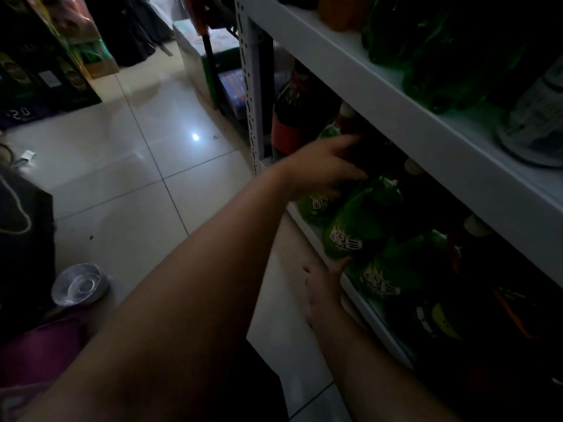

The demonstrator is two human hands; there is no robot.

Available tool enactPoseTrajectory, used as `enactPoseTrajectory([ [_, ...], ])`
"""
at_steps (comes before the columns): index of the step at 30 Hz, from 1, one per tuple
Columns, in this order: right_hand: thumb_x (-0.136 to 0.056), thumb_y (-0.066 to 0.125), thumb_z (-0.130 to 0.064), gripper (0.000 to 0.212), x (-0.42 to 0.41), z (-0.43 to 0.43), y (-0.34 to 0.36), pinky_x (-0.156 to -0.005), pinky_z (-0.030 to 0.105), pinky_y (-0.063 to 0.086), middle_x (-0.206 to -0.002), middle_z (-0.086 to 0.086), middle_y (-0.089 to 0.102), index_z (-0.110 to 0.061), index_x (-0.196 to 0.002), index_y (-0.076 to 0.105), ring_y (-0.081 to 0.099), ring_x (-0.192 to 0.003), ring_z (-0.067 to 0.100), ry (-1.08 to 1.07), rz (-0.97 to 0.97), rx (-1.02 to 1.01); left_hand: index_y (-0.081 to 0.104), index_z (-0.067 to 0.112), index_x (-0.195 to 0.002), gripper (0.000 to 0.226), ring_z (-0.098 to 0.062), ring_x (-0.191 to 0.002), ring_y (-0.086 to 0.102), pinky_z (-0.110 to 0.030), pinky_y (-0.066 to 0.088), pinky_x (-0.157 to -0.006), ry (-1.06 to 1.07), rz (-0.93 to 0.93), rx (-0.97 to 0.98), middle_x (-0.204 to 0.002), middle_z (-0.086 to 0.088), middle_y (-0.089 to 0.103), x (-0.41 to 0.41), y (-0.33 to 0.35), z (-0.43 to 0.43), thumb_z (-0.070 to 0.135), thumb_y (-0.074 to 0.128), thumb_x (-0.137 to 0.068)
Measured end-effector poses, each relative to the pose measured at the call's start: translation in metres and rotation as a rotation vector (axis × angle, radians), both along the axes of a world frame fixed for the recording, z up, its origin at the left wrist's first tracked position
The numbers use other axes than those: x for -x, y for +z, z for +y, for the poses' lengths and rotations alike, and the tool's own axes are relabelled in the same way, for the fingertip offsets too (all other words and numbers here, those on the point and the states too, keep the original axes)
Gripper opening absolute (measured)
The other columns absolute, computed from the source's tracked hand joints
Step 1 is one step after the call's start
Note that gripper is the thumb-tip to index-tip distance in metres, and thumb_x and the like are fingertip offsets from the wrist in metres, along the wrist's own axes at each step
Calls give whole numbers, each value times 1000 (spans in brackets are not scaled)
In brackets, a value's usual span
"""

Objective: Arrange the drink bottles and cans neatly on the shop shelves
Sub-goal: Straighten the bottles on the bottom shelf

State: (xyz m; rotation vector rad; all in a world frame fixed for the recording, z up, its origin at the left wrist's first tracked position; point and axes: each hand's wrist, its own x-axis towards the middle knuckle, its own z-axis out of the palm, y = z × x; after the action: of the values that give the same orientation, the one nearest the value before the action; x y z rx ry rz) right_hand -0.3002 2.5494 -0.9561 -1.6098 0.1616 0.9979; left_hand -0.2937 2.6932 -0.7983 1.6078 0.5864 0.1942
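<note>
On the lower level of a white metal shelf (pixel 370 312), several green soda bottles stand beside dark cola bottles with pale caps. My left hand (pixel 323 166) reaches in from the lower left and wraps around a dark cola bottle (pixel 370 152) just under the upper shelf board. My right hand (pixel 321 287) is at the shelf's front edge. Its thumb and fingers cup the base of a tilted green bottle (pixel 350 233); the fingertips are hidden behind it. More green bottles (pixel 441 56) and a clear bottle (pixel 536 117) sit on the upper shelf.
The light is dim. A perforated shelf post (pixel 251 95) stands at the left end, with a red-labelled cola bottle (pixel 289 117) behind it. A crushed clear plastic container (pixel 79 284) lies on the tiled floor. Dark cartons (pixel 45 65) and boxes stand at the far left.
</note>
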Motion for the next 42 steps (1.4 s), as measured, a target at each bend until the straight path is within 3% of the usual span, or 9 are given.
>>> enactPoseTrajectory([
  [4, -79, 65, -20, 92, -2, -3, -6, -107, 51, 33, -153, 2, 27, -41, -148, 9, 42, -130, 29, 64, 31, 39, 65, 17, -98, 20, -21, -76, 70, -32, 58, -61, 488, -83, 172, -89, -7, 72, 31, -14, 46, 4, 52, -90],
  [8, -80, 63, -17, 70, -10, 11, -2, -107, 46, 38, -146, 0, 38, -25, -144, 35, 43, -128, 23, 180, -77, -13, 64, 24, -87, 12, -23, -86, 68, -33, 58, -70, 775, 115, -32, -87, -3, 68, 44, -64, 62, 13, 62, -82],
  [13, -87, 60, -18, 60, -20, 37, 17, -99, 33, 41, -139, -7, 43, -22, -143, 39, 46, -120, 12, 385, -265, -20, 50, 28, -129, 69, -4, -97, 55, -15, 44, -74, 542, 26, -343, -114, 15, 58, -3, -62, 37, 61, 65, -71],
  [17, -90, 56, -17, 43, -21, 48, 29, -93, 31, 42, -128, -5, 53, -20, -132, 51, 52, -110, 13, 431, -403, -21, 34, 25, -140, 87, -27, -117, 52, -44, 48, -94, 497, 25, -396, -132, -6, 50, -51, -43, 29, 64, 66, -68],
  [22, -89, 53, -12, 36, -20, 48, 26, -92, 35, 48, -121, 3, 61, -15, -124, 57, 58, -106, 17, 475, -459, -35, 39, 21, -134, 77, -32, -109, 55, -45, 50, -85, 472, 111, -675, -124, -10, 54, -55, -46, 41, 48, 74, -71],
  [26, -85, 57, -15, 32, -25, 42, 18, -57, 5, 40, -94, -24, 54, -35, -110, 55, 54, -71, -15, 453, -441, 38, 38, 29, -140, 88, -14, -115, 53, -29, 44, -93, 213, -82, -443, -127, 6, 55, -35, -41, 70, 33, 83, -65],
  [31, -84, 58, -16, 36, -27, 41, 19, -50, 9, 41, -97, -23, 54, -36, -114, 55, 58, -68, -7, 403, -348, 80, 22, 25, -147, 106, -20, -124, 47, -36, 46, -98, 25, -44, -261, -137, -1, 46, -31, -39, 84, 24, 83, -60],
  [36, -83, 55, -18, 32, -15, 38, 15, -57, 18, 44, -108, -8, 61, -34, -111, 55, 58, -76, 2, 405, -344, 113, 32, 20, -143, 112, -29, -118, 49, -45, 48, -93, 203, 242, -873, -134, -10, 47, -39, -28, 74, 76, 69, -53],
  [42, -85, 55, -17, 33, -10, 33, 7, -58, 14, 40, -115, -11, 57, -33, -113, 56, 52, -81, -7, 410, -321, 104, 54, 15, -128, 75, -26, -110, 58, -37, 50, -89, 226, 107, -861, -123, -9, 59, -45, -28, 70, 49, 78, -66],
])
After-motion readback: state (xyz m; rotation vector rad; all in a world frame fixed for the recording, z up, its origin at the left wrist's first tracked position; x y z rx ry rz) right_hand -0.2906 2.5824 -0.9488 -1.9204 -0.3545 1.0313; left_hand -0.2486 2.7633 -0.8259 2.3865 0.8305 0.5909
